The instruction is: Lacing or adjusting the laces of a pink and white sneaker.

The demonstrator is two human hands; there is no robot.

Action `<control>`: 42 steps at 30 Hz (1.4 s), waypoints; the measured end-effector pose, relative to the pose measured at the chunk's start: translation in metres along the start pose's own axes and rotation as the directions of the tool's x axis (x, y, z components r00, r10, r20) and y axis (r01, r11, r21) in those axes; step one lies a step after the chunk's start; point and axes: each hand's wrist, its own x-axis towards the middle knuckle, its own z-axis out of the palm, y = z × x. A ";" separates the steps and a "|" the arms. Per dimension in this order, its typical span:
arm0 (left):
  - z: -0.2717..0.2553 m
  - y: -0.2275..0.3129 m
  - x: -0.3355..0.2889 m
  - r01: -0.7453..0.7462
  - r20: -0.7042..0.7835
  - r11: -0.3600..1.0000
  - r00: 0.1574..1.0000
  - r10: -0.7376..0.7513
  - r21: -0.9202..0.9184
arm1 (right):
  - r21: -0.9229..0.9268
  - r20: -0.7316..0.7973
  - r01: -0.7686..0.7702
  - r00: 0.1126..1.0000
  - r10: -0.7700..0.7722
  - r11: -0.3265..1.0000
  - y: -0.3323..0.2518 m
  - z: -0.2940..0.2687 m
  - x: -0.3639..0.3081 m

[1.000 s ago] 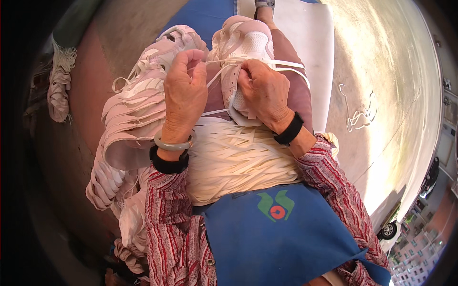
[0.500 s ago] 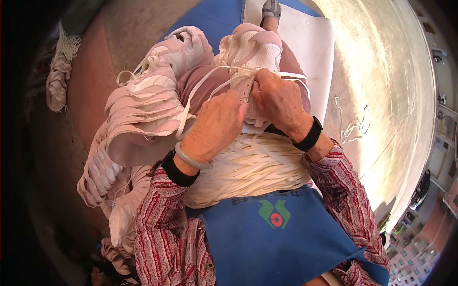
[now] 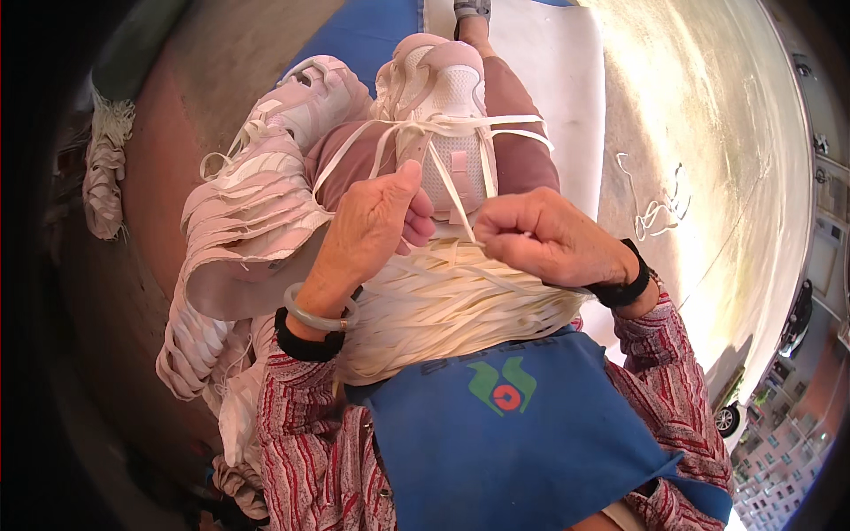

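A pale pink and white shoe upper lies across my lap between my legs, with a white shoelace threaded through it. My right hand is closed in a pinch on that lace and draws it taut toward me, below the upper. To the left of the lace, my left hand is raised with its thumb up and its fingers loosely curled. Nothing shows in it. Other lace ends spread sideways over the upper. Beneath both hands lies a thick bundle of cream-white laces on my lap.
A long stack of nested shoe uppers hangs over my left leg, and more uppers hang at the far left. My blue apron covers my lap's near side. A loose lace lies on the floor at the right.
My hands have parted and come nearer to me, off the upper. My right hand has pulled the lace down and right. The upper's eyelet strip is no longer between my fingers.
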 end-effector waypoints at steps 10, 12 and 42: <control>0.054 0.020 0.035 0.199 0.268 0.806 0.962 -0.052 -0.558 | 0.109 0.362 0.227 0.898 -0.252 0.968 -0.017 0.028 -0.041; 0.054 0.027 0.012 0.146 0.243 0.883 0.969 -0.037 -0.446 | 0.059 0.119 0.057 0.991 -0.064 0.997 -0.009 0.007 -0.050; 0.018 0.013 0.041 -0.311 -0.263 0.746 0.799 0.541 0.588 | -0.033 0.253 0.096 0.964 -0.085 0.995 0.014 -0.003 -0.018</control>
